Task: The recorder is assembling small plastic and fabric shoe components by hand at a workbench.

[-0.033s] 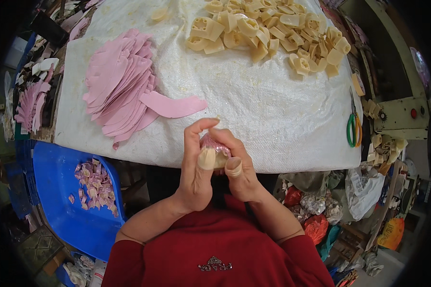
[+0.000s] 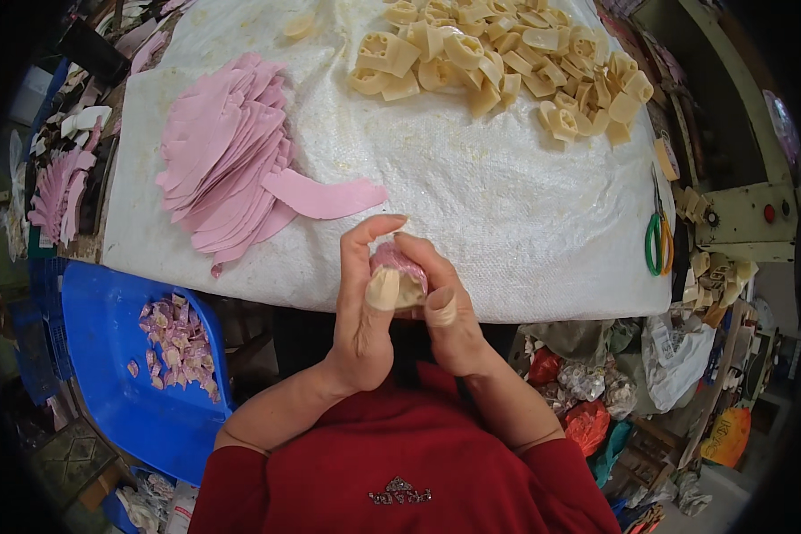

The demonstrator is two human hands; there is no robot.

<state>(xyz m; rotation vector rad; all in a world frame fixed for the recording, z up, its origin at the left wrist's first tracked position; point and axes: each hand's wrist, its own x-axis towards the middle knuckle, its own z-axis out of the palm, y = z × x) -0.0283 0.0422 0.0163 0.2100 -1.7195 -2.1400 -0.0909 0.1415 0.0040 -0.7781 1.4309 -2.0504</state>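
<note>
Close to the table's front edge, my left hand and my right hand close together around a small pink-wrapped heel, with a cream patch facing me. Both thumbs wear beige finger covers and press at its near side. My index fingers arch over its far side, and the other fingers are mostly hidden. Just beyond my left hand, a single pink strip sticks out from a fanned stack of pink strips. Farther back lies a heap of cream plastic heels.
White woven sheeting covers the table. Scissors with green and orange handles lie at its right edge. A blue tub at lower left holds several pink-and-cream pieces. Bags and scraps crowd the lower right.
My right thumb has shifted slightly to the right and up along the heel. The grip otherwise looks the same.
</note>
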